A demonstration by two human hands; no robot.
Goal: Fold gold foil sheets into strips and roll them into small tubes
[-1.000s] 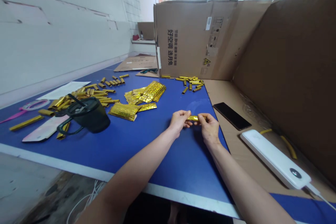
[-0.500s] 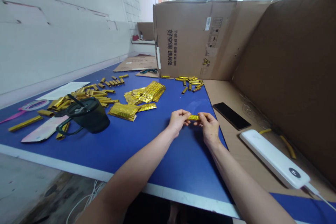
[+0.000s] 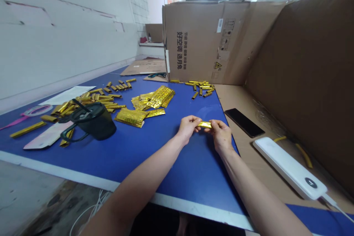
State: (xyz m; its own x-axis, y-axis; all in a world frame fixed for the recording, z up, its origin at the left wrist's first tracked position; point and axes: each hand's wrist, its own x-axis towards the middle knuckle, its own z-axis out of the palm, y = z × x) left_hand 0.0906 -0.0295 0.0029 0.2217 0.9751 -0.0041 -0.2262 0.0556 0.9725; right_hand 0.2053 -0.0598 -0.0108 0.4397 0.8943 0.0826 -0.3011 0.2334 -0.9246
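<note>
Between my two hands is a small gold foil paper piece (image 3: 205,124), shaped like a narrow roll or tube. My left hand (image 3: 188,128) pinches its left end, and my right hand (image 3: 221,134) grips the right end, both just over the blue tabletop (image 3: 177,162). Left of them lies a stack of flat, patterned gold foil sheets (image 3: 159,97), with a thicker gold foil bundle (image 3: 130,117) in front. Several short gold tubes (image 3: 201,87) are scattered beyond my hands, near the cardboard.
A dark cup with handle and straw (image 3: 95,121) stands at left, by a heap of gold tubes (image 3: 110,99) and a tape roll (image 3: 38,110). At right lie a black phone (image 3: 245,122) and a white power bank (image 3: 289,166). Large cardboard panels (image 3: 204,40) enclose the back and right.
The gold foil piece has turned slightly between my fingers and catches the light differently. Both hands keep their hold in almost the same place.
</note>
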